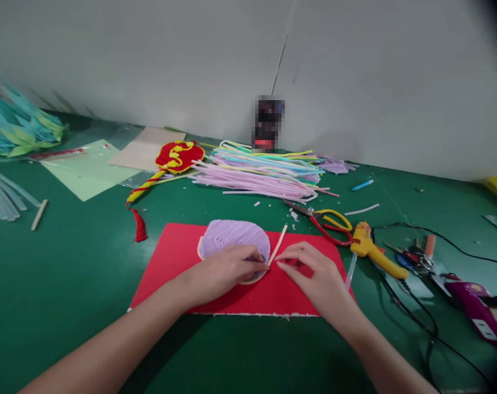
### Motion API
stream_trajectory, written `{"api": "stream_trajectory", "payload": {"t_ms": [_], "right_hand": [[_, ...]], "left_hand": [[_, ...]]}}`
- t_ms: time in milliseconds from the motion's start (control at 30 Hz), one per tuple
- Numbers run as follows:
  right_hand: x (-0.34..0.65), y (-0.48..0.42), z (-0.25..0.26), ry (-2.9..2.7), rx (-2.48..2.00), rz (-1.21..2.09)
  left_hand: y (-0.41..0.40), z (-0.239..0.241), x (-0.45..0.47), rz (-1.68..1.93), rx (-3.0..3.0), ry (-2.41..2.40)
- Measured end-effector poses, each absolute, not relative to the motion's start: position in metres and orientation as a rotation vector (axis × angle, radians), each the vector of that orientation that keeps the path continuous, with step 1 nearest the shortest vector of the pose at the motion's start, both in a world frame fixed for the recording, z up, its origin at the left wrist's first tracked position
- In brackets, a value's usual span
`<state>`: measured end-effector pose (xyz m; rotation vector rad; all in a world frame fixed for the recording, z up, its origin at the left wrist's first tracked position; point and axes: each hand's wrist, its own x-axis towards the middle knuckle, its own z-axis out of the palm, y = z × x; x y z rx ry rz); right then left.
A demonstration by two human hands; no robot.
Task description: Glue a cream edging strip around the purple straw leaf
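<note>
A rounded lilac piece [232,236] made of rows of fuzzy pipe cleaners lies on a red board [166,273]. A cream pipe cleaner [279,243] runs along its rim, and its loose end sticks up to the right. My left hand [227,271] lies over the lower part of the piece, thumb and fingers closed on the cream pipe cleaner at the right edge; the hand hides some of the rim. Just right of that spot hovers my right hand [309,268], its thumb and curved fingers apart, with nothing visible between them.
Bundled pastel pipe cleaners [260,172] lie behind the board, beside a red-and-yellow fan-shaped ornament [178,157]. Right of the board are scissors [332,225], a yellow glue gun [375,251] with black cables, keys [416,260] and a purple power strip [473,306]. A pixelated phone-like object [268,123] leans on the wall.
</note>
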<state>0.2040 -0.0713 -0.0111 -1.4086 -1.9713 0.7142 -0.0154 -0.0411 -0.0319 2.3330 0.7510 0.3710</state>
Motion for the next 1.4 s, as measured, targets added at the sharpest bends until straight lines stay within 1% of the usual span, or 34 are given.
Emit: {"api": "stream_trajectory", "payload": {"t_ms": [200, 333, 733, 900, 1100, 1400], "right_hand": [[0.2, -0.075, -0.032, -1.935, -1.361, 0.831], [0.197, -0.077, -0.038, -1.914, -1.394, 0.829], [0.2, -0.078, -0.037, -1.889, -1.459, 0.861], [0.199, -0.079, -0.035, -1.875, -1.464, 0.863], [0.198, -0.078, -0.035, -1.857, -1.465, 0.876], [0.2, -0.078, -0.036, -1.91, -1.414, 0.83]], "left_hand": [[-0.041, -0.032, -0.015, 0.349, 2.401, 0.744], [-0.04, -0.032, -0.015, 0.313, 2.385, 0.757], [-0.039, -0.036, -0.015, 0.32, 2.408, 0.751], [-0.039, -0.034, -0.016, 0.329, 2.328, 0.761], [-0.041, -0.024, -0.01, 0.323, 2.203, 0.886], [-0.039, -0.032, -0.006, 0.449, 2.074, 0.982]]}}
